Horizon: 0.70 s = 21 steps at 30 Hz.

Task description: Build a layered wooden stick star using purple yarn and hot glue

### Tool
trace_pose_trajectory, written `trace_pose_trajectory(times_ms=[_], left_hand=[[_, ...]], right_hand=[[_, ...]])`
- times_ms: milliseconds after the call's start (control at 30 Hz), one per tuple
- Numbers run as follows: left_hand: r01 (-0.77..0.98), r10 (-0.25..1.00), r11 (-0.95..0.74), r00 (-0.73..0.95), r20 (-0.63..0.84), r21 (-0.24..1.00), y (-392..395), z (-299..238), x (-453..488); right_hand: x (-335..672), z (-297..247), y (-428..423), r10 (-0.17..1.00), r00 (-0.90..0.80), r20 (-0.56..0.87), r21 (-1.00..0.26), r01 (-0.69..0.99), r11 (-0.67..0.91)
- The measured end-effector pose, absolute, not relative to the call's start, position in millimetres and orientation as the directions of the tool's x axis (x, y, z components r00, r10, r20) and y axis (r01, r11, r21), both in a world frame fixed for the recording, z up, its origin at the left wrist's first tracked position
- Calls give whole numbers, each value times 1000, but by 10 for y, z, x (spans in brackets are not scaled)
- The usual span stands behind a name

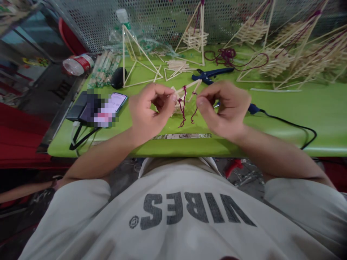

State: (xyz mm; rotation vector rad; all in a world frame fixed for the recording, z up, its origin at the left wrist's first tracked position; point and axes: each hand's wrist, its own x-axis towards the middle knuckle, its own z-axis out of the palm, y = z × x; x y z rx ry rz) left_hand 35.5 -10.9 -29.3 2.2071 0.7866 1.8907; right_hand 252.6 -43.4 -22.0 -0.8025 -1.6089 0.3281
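Observation:
Over the green table (282,122), my left hand (150,113) pinches one end of a small wooden stick frame (193,84) between thumb and forefinger. Purple yarn (184,108) is knotted around the frame, and its loose ends hang down. My right hand (227,108) is closed in a pinch at the frame's right side, on a strand of this yarn. Beneath the fingers lies a small stack of pale sticks (177,108), partly hidden by my left hand.
Blue-handled pliers (207,74) lie behind my right hand, near a purple yarn heap (227,56). A stick pyramid (135,68) and a phone (116,103) are left. Several stick structures (276,63) stand right. A blue-handled corded tool (253,109) is beside my right hand.

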Motion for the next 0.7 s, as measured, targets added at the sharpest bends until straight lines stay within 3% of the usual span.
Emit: trace_pose_trajectory(times_ms=[267, 700], left_hand=[[377, 415, -855, 88, 905, 356, -173, -285, 345], [352, 410, -860, 47, 911, 369, -102, -327, 346]], right_hand=[[2457, -253, -443, 743, -61, 667, -703, 278, 655], [2441, -231, -501, 731, -99, 675, -697, 238, 676]])
